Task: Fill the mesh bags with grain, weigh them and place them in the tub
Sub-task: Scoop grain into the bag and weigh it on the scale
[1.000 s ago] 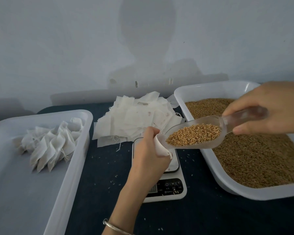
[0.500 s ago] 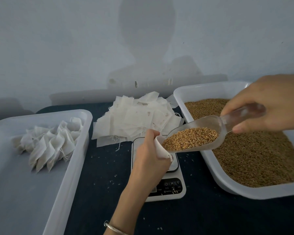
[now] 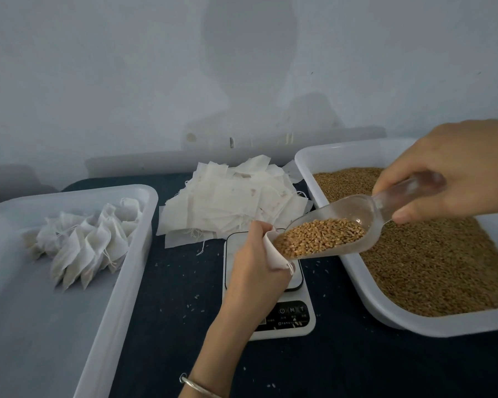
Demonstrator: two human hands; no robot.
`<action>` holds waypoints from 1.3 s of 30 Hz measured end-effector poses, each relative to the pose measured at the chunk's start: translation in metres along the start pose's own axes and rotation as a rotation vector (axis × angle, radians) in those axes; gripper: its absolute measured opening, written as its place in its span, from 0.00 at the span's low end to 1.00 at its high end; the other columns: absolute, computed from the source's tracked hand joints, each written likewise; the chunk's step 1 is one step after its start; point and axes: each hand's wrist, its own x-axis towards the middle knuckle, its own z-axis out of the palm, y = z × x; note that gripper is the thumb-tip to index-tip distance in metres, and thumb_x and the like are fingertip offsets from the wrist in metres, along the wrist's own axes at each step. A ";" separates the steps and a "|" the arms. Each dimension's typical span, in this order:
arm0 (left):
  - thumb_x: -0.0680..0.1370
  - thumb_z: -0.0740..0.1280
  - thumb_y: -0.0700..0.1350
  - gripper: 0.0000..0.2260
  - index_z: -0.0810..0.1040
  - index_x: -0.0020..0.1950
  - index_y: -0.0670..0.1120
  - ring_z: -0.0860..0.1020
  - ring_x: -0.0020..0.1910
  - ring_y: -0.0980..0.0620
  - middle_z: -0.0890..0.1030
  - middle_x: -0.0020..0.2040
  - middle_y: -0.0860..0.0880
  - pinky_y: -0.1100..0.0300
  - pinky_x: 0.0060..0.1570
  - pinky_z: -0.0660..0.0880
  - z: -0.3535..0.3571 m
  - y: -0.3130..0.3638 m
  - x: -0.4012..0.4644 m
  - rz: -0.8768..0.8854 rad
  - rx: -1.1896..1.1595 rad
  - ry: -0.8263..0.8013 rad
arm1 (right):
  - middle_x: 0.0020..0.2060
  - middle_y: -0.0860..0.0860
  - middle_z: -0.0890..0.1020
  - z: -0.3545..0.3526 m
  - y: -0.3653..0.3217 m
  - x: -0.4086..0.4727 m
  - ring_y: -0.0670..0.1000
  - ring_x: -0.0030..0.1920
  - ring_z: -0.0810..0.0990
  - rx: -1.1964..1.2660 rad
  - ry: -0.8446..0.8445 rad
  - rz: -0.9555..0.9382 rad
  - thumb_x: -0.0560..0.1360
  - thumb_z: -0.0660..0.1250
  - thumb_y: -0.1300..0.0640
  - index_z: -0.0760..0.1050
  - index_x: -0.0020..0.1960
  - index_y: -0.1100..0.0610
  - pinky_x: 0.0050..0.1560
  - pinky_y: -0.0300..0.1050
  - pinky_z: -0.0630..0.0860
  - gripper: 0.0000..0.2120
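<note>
My left hand [image 3: 255, 264] grips a white mesh bag [image 3: 273, 252] and holds its mouth open above the white scale [image 3: 288, 323]. My right hand [image 3: 454, 170] holds the handle of a clear plastic scoop [image 3: 354, 216], tilted down to the left. Brown grain [image 3: 319, 237] fills the front of the scoop, and its lip sits at the bag's mouth. A white tub [image 3: 328, 156] on the right holds a deep layer of grain. On the left, a white tub [image 3: 133, 254] contains several filled, tied bags [image 3: 84, 242].
A loose pile of empty mesh bags [image 3: 230, 202] lies behind the scale on the dark cloth-covered table [image 3: 170, 282]. Stray grains are scattered on the cloth around the scale. A pale wall stands close behind the table.
My right hand has raised the scoop's handle, tilting it more steeply, and the grain has slid forward toward the bag's mouth. My left hand has stayed over the scale.
</note>
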 end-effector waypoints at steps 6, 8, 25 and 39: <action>0.73 0.69 0.36 0.17 0.66 0.51 0.53 0.75 0.42 0.70 0.76 0.52 0.57 0.74 0.32 0.71 0.002 -0.003 -0.001 -0.009 -0.035 0.007 | 0.38 0.23 0.75 0.000 0.001 0.000 0.27 0.43 0.72 0.010 0.016 0.002 0.60 0.62 0.34 0.76 0.43 0.29 0.36 0.35 0.67 0.12; 0.72 0.69 0.35 0.17 0.67 0.52 0.52 0.75 0.43 0.68 0.76 0.52 0.56 0.73 0.33 0.71 0.002 -0.004 -0.001 -0.011 -0.047 0.008 | 0.38 0.25 0.76 0.000 0.001 -0.001 0.28 0.42 0.73 0.033 0.020 0.004 0.60 0.62 0.34 0.75 0.43 0.28 0.36 0.35 0.68 0.12; 0.73 0.68 0.34 0.16 0.68 0.52 0.51 0.74 0.36 0.67 0.75 0.43 0.56 0.72 0.29 0.70 0.003 -0.002 0.000 0.001 -0.112 -0.005 | 0.36 0.21 0.74 0.002 0.004 0.002 0.25 0.41 0.73 0.049 0.034 -0.038 0.61 0.64 0.36 0.77 0.44 0.32 0.34 0.30 0.64 0.13; 0.73 0.68 0.34 0.16 0.68 0.53 0.50 0.74 0.35 0.67 0.74 0.42 0.54 0.72 0.29 0.69 0.003 0.000 -0.002 0.009 -0.141 -0.008 | 0.37 0.22 0.76 0.003 0.005 0.004 0.26 0.42 0.74 0.057 0.032 -0.043 0.61 0.64 0.36 0.78 0.45 0.31 0.35 0.31 0.66 0.13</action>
